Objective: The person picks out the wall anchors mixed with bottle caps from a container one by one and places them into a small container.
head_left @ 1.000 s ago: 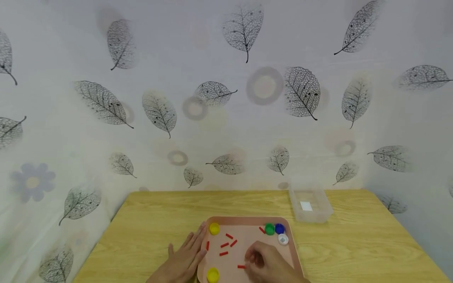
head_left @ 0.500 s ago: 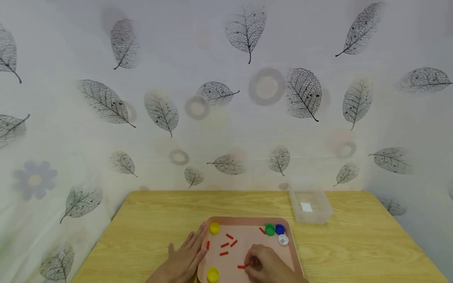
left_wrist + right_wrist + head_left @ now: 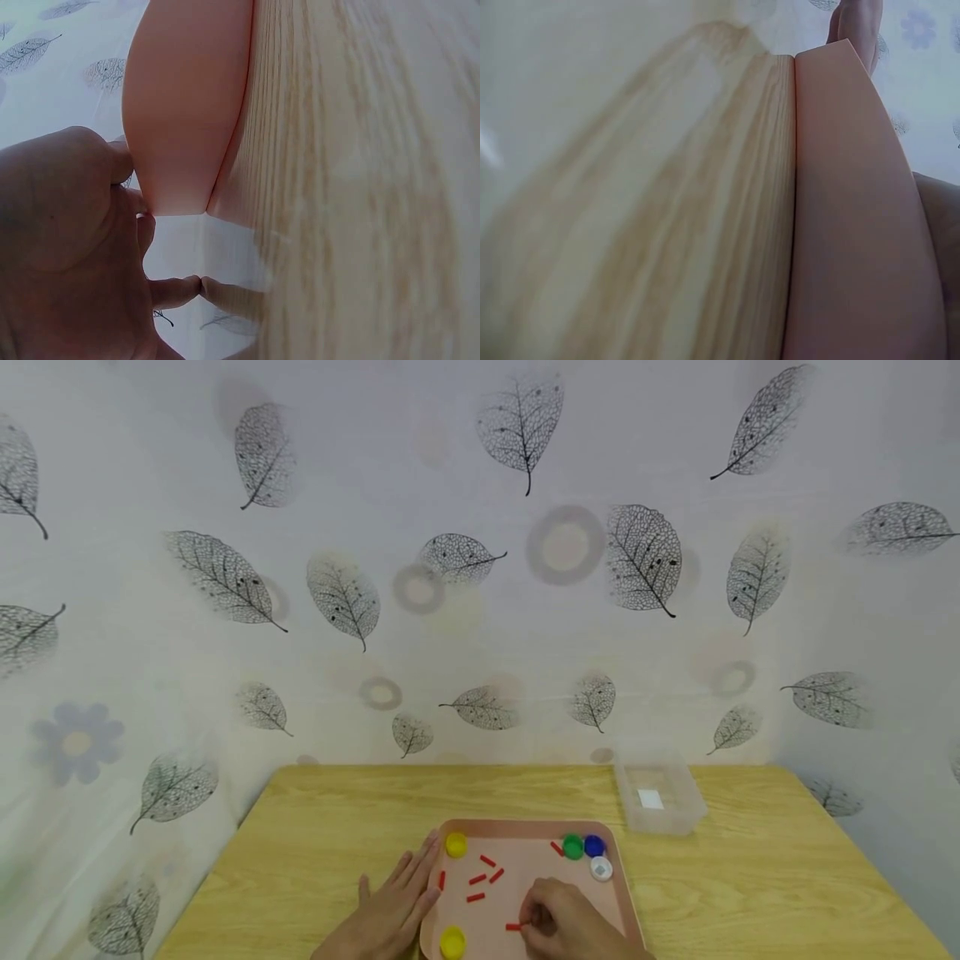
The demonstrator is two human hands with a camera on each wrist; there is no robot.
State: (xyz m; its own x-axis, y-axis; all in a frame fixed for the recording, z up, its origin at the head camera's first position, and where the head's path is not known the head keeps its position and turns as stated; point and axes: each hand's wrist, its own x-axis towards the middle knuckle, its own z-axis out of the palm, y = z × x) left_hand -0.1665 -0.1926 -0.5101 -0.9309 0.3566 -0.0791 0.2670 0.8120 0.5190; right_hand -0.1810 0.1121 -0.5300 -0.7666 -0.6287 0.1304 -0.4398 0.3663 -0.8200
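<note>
A pink tray [image 3: 525,829] sits on the wooden counter [image 3: 315,827], close to the person. The right hand [image 3: 562,927] is low on the tray, at about 5 o'clock from the tray's middle. Its fingers are curled, and the grip is pinched together on a small red stick [image 3: 513,927] that pokes out to the left of the fingertips. Most of the stick's far end is hidden by the fingers.

The left hand [image 3: 390,910] lies flat at 9 o'clock from the tray, with straight fingers pressed against the tray's left edge. Its grip is apart and holds nothing. The wrist is cut off at the bottom of the head view.

More red sticks [image 3: 480,878] lie loose in the middle of the tray. One yellow cap [image 3: 455,844] is at 11 o'clock and another yellow cap [image 3: 452,942] is at 7 o'clock, partly cut off. A green cap [image 3: 573,847], a blue cap [image 3: 594,845] and a white cap [image 3: 601,867] sit close together at 1 o'clock.

A clear box [image 3: 660,797] stands on the counter at 1 o'clock, apart from the tray. It is hard to see through.

The left wrist view shows only the tray's pink side and blurry fingers [image 3: 176,291] touching the counter. The right wrist view shows only the tray's side and wood.
</note>
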